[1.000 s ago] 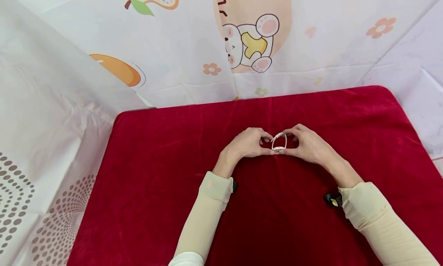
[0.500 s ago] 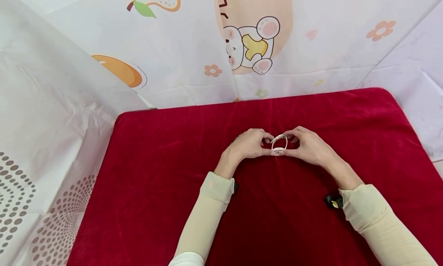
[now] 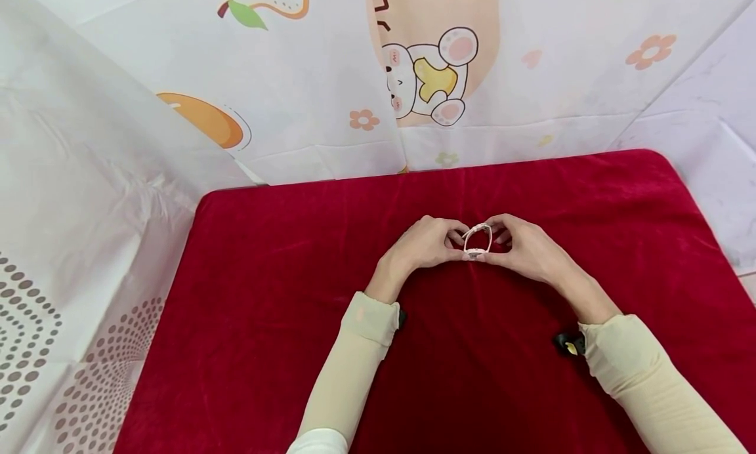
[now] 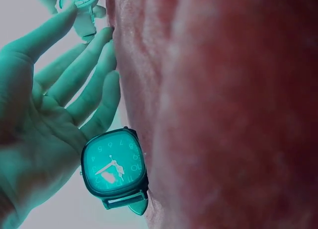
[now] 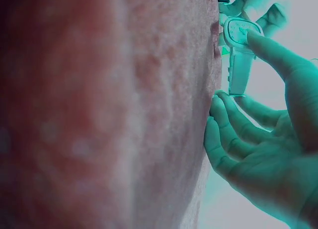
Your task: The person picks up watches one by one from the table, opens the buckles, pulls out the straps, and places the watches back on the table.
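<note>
A white wristwatch, its strap curved into a loop, is held between both hands over the cloth. My left hand has it from the left, thumb at the case and fingers at the strap. From the right, my right hand grips it likewise; in the right wrist view its thumb presses on the dial beside the pale strap. A second watch, square and dark-cased, shows beside the left palm in the left wrist view. In the head view the left hand hides it.
Red velvet cloth covers the table. Behind it hangs a white curtain with cartoon prints, and another white sheet hangs at the left. A small dark device sits at the right cuff.
Both hands have shifted very slightly toward the far edge with the white watch in the last half second. Their hold on it looks the same.
</note>
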A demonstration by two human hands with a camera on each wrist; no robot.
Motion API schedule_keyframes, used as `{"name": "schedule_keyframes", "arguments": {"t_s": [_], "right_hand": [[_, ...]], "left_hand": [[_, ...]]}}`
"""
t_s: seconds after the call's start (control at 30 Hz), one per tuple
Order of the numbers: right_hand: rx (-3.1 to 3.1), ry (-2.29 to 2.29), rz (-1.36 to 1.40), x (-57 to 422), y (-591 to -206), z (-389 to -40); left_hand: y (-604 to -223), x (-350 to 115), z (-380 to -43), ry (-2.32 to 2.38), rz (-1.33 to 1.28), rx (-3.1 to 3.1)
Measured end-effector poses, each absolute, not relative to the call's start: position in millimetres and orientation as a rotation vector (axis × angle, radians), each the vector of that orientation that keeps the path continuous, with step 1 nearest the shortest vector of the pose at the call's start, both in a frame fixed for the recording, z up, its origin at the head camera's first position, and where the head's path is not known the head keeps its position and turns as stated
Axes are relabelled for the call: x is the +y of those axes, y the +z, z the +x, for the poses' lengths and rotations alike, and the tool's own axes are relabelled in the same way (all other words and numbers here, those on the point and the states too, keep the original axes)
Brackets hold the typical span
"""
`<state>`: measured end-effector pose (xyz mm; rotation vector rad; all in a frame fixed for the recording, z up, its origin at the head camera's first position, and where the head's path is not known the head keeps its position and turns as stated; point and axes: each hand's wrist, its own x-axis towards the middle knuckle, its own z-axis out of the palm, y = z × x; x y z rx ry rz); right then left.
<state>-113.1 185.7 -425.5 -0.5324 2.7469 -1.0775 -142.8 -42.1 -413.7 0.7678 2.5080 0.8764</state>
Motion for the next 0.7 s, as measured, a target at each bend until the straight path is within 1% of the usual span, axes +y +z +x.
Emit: {"name": "schedule_keyframes", "arguments": {"t_s": [0.4,0.7], "right_hand": [[2.730,-1.176,-0.536,183.7,-425.3,-109.0],[2.630,-1.326,-0.581,183.2,-425.9,-110.3]], "left_hand": [[-412.9,-41.4,-143.2,1.021,0.715,2.450],[-410.8,-41.7,-143.5,1.247,0.548,2.289]]}}
